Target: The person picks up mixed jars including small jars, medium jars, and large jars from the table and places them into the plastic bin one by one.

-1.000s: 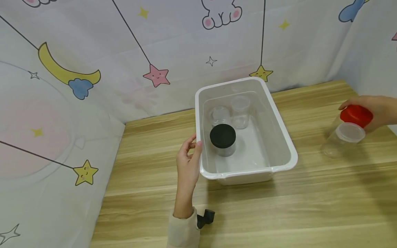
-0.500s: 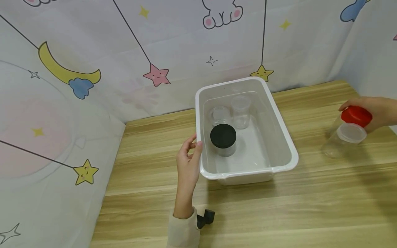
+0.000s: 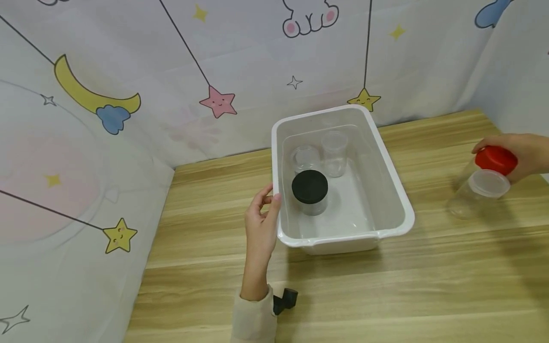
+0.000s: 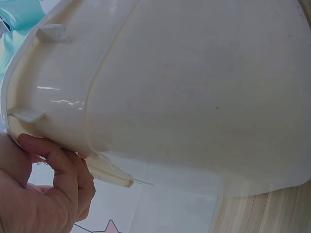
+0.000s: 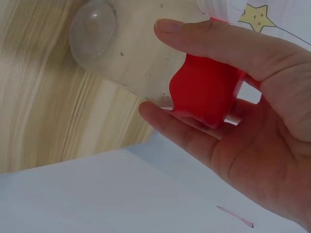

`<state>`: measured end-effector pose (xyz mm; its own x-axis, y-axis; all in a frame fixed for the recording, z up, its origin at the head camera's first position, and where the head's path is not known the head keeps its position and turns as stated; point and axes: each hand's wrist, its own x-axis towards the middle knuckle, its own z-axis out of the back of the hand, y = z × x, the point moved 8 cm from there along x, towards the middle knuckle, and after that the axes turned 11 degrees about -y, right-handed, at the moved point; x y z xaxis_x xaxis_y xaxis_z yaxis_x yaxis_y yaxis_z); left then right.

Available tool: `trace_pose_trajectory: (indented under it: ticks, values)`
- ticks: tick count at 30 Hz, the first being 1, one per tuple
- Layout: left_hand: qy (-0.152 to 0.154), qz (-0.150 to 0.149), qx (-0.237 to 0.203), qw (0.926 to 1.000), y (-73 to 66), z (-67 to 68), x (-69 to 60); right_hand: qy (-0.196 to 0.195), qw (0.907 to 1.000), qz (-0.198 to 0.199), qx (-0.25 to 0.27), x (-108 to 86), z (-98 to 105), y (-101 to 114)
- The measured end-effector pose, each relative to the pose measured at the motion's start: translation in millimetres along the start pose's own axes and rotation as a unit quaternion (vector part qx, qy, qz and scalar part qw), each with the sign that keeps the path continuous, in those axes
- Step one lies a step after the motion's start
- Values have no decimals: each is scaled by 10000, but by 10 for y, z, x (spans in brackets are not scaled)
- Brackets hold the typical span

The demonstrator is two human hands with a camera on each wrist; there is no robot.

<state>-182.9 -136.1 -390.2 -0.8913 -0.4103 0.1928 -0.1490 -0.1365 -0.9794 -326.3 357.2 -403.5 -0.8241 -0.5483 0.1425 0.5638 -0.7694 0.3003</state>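
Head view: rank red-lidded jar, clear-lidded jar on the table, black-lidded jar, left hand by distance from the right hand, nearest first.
1. Red-lidded jar: gripped by the right hand.
2. Clear-lidded jar: beside it, right of the tub.
3. Black-lidded jar: inside the tub.
4. Left hand: at the tub's left rim.

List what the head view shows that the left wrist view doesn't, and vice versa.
Head only: the right hand gripping the red-lidded jar, a clear jar beside it, and in the white bin a black-lidded jar and two clear containers.
Left wrist only: tabs under the bin's rim and a teal patch at upper left.
Both: the left hand at that rim, the bin itself, wooden table and patterned curtain.
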Motion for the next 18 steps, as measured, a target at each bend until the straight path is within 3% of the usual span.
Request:
trace_pose_trajectory:
  ticks: [18]
  values:
    - [-39, -1, 11, 10000, 1, -3, -2, 325, 9986, -413, 24, -11, -19, -101]
